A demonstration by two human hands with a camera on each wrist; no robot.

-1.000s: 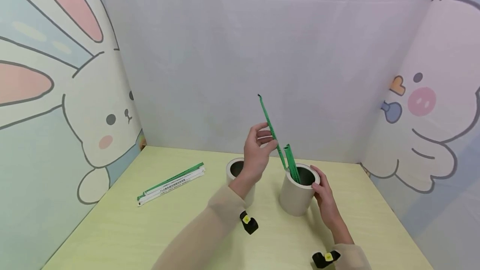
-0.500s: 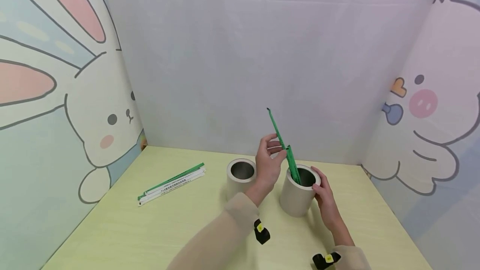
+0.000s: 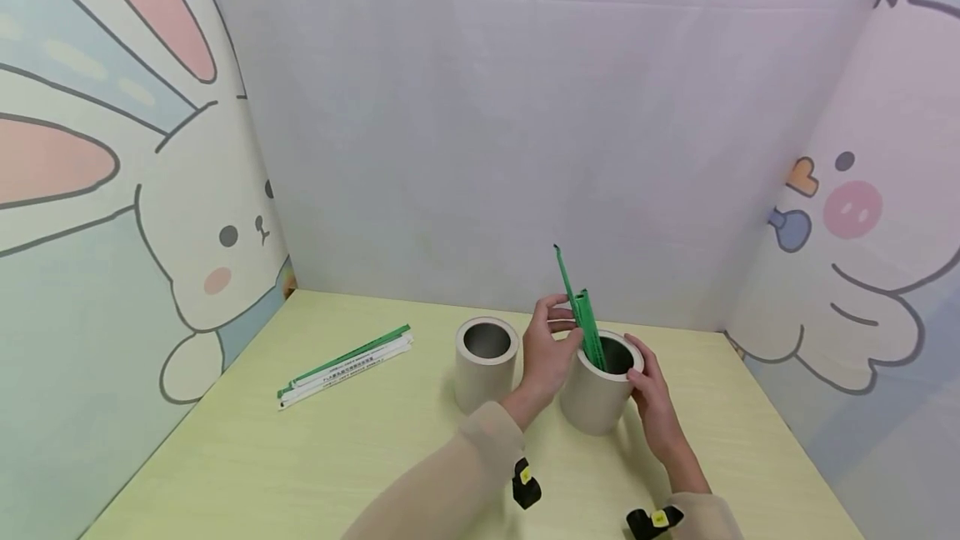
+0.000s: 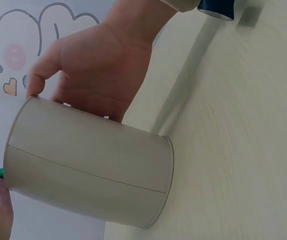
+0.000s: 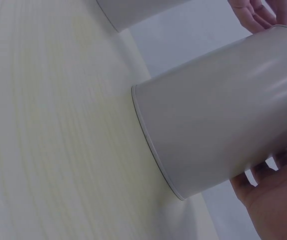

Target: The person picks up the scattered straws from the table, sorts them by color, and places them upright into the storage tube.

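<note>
My left hand [image 3: 549,357] pinches a slim green wrapped straw [image 3: 564,272] between thumb and fingers. Its upper end sticks up above the fingers, and its lower end is hidden behind the hand and the rim. Close against it, several green wrapped straws [image 3: 591,330] lean in the right-hand beige canister [image 3: 596,402]. My right hand [image 3: 655,407] holds this canister from the right, thumb at the rim and fingers along the far side. In the left wrist view, the canister [image 4: 86,160] stands on the table, gripped by the right hand [image 4: 101,70].
A second beige canister [image 3: 483,377] stands just left of the left hand, its dark opening in sight. Green and white wrapped straws [image 3: 347,365] lie in a bundle on the pale yellow table [image 3: 247,473]. A grey backdrop [image 3: 450,148] and cartoon-printed side walls surround the table.
My left hand has moved right and down with the green straw, from above the canisters to the right-hand canister's rim. My right hand keeps its hold, nearly unmoved.
</note>
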